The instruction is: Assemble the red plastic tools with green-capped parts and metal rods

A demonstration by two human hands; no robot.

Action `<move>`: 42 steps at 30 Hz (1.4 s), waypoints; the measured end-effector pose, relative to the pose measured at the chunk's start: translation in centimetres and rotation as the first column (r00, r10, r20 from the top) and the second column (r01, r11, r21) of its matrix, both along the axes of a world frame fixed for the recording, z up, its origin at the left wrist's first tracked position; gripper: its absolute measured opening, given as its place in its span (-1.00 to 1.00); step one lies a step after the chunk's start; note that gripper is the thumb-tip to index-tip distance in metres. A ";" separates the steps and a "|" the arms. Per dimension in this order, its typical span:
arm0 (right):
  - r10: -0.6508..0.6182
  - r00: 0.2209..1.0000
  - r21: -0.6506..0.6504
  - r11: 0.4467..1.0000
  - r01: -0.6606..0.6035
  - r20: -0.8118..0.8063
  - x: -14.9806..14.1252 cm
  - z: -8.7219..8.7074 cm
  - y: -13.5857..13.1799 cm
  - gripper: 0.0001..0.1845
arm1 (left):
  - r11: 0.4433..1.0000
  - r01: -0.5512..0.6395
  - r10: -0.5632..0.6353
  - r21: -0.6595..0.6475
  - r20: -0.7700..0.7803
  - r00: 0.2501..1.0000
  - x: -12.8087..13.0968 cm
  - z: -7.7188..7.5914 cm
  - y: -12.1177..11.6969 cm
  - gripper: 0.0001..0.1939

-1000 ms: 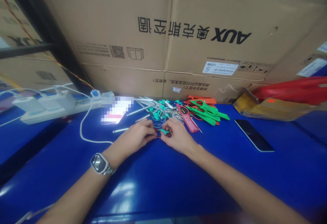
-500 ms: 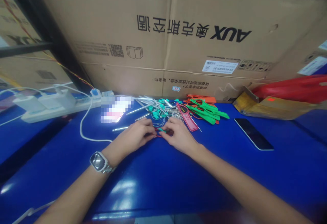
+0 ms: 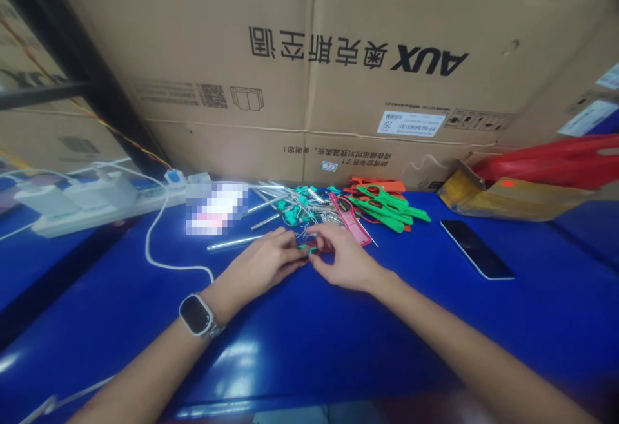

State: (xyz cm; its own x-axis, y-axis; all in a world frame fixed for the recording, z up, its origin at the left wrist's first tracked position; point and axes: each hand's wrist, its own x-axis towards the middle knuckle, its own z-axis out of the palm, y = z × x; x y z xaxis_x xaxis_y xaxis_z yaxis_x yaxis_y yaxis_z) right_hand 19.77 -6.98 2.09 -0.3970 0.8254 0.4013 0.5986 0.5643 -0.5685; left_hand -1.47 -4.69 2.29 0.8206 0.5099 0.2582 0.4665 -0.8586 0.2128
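Fingers of the bare left hand (image 3: 261, 261): bunched, thumb and forefinger pinching the left end of a narrow red plastic shell (image 3: 327, 247). Right hand (image 3: 351, 256): thumb and forefinger curved, slightly parted about the shell and its small teal insert (image 3: 312, 251); firmness of grip cannot be told. Shell lies between both hands, above the glossy blue tabletop (image 3: 314, 346). Just beyond: an open pink plastic casing (image 3: 356, 229), then heaped green plastic casings (image 3: 389, 210). Behind: a printed brown cardboard carton (image 3: 348, 95).
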 end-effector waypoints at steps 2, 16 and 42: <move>-0.001 0.994 0.064 0.998 -0.006 0.106 1.0 0.8 -0.4 -0.66 | 1.000 -0.012 0.012 0.001 -0.004 1.000 0.0 0.1 0.0 -0.70; -0.003 0.919 0.190 0.979 -0.078 0.395 2.9 -0.3 -1.5 -0.67 | 0.995 -0.097 0.097 0.004 0.019 0.995 -0.3 0.7 0.1 -0.76; -0.050 0.906 0.200 0.979 -0.039 0.420 2.9 -0.6 -1.8 -0.68 | 0.953 -0.166 0.227 -0.254 0.230 0.947 -1.0 0.1 1.1 -0.79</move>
State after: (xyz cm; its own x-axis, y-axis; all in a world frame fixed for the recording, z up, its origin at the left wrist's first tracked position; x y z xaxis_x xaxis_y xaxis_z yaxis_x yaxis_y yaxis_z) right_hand 22.65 -8.74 1.48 -0.5607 0.7487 0.3537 0.7598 0.6350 -0.1394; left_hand -2.48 -3.55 2.34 0.6205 0.7241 0.3012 0.5257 -0.6690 0.5254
